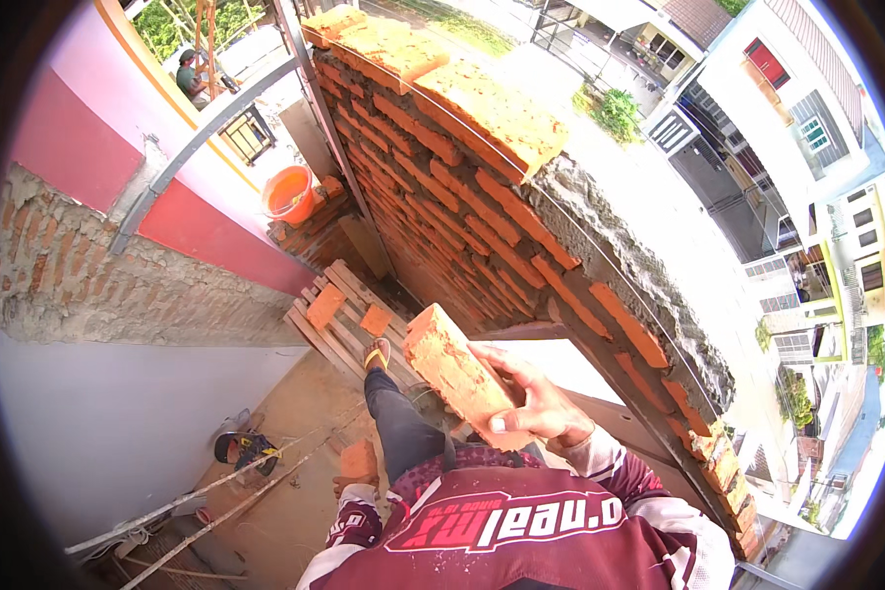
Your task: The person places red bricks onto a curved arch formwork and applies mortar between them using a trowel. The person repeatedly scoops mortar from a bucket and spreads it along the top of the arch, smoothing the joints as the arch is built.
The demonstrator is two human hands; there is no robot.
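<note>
My right hand (546, 408) is wrapped round an orange clay brick (457, 369), thumb on the near side and fingers over the far side. The brick is raised in front of my chest, left of the brick wall (482, 226). Lower down, my left hand (344, 483) is closed on a second, smaller-looking brick (359, 459); most of its fingers are hidden. Along the wall's top lies a bed of wet grey mortar (624, 261), with laid bricks (492, 108) beyond it. A thin string line runs along the wall's edge.
Two loose bricks (325, 306) lie on wooden slats (349, 344) by my sandalled foot (378, 352). An orange bucket (289, 194) stands farther off. Long poles (221, 513) cross at lower left, above a floor far below. Another person (191, 77) is at far left.
</note>
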